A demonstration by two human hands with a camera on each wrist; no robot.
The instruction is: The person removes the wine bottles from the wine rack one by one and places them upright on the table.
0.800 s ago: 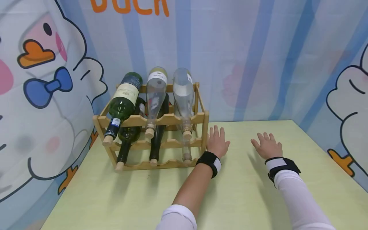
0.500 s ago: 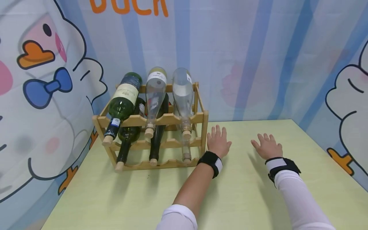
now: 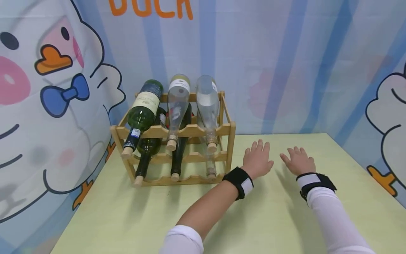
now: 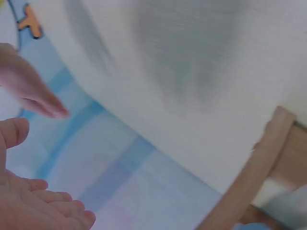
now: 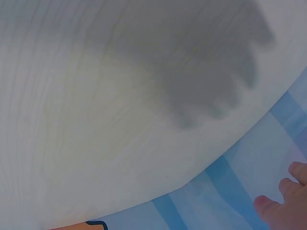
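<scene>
My left hand (image 3: 257, 161) hovers palm down over the table, right of a wooden wine rack (image 3: 193, 132), fingers extended and holding nothing. A little to its right my right hand (image 3: 298, 162) is also held above the table with straight fingers, touching nothing. On the rack's top row lie a green bottle (image 3: 140, 118) with a cream label and two clear bottles, one with a white label (image 3: 178, 102) and one at the right (image 3: 207, 102). Dark bottles (image 3: 178, 155) and a clear neck (image 3: 210, 165) show below. Corks point toward me. In the left wrist view both hands appear apart.
The pale yellow table (image 3: 269, 218) reaches back to a blue striped cloth backdrop (image 3: 247, 63) printed with cartoon ducks (image 3: 28, 141). The rack stands at the back left of the table, close to the backdrop.
My left hand has moved right, away from the rack and closer to the right hand. The head view has shifted slightly left. The right hand has stayed nearly in place.
</scene>
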